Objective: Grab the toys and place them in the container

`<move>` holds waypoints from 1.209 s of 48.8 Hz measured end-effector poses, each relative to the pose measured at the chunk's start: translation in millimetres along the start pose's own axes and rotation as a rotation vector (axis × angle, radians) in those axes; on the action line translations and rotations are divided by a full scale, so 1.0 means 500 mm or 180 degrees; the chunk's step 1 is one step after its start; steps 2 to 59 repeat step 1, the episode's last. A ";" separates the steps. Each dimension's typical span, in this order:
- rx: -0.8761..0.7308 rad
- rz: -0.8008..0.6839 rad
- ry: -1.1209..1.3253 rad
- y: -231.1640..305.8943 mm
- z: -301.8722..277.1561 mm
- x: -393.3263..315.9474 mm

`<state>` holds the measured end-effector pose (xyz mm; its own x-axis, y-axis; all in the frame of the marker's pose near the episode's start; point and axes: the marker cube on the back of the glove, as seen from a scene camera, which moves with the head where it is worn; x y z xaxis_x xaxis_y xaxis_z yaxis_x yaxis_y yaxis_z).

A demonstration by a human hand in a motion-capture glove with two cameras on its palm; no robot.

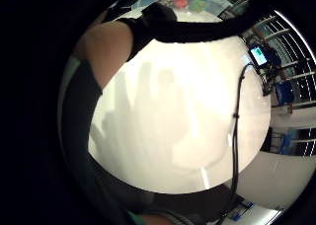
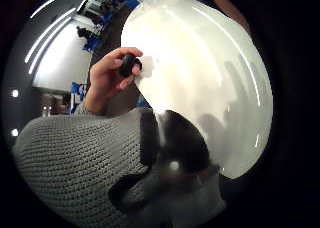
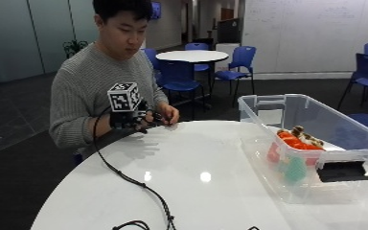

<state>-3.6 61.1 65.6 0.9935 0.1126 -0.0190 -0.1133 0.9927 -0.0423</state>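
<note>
Hovering over the white tabletop [image 3: 190,177] at the frame's left, the gloved right hand [image 3: 128,120] hangs with fingers relaxed, grasping nothing, beside the bare left hand [image 3: 166,116]. At right, the clear container [image 3: 311,143] holds the toys [image 3: 295,139].

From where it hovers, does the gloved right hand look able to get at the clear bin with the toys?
Probably yes. The gloved right hand hovers at the near table edge; the clear bin stands across bare white table, top open, nothing between them. Only a long reach separates them.
</note>
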 end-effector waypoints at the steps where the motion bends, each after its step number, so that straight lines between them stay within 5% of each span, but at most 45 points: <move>1: -0.0001 -0.0003 0.0001 0.000 0.000 0.001; 59: -0.0001 -0.0003 0.0001 0.000 0.000 0.001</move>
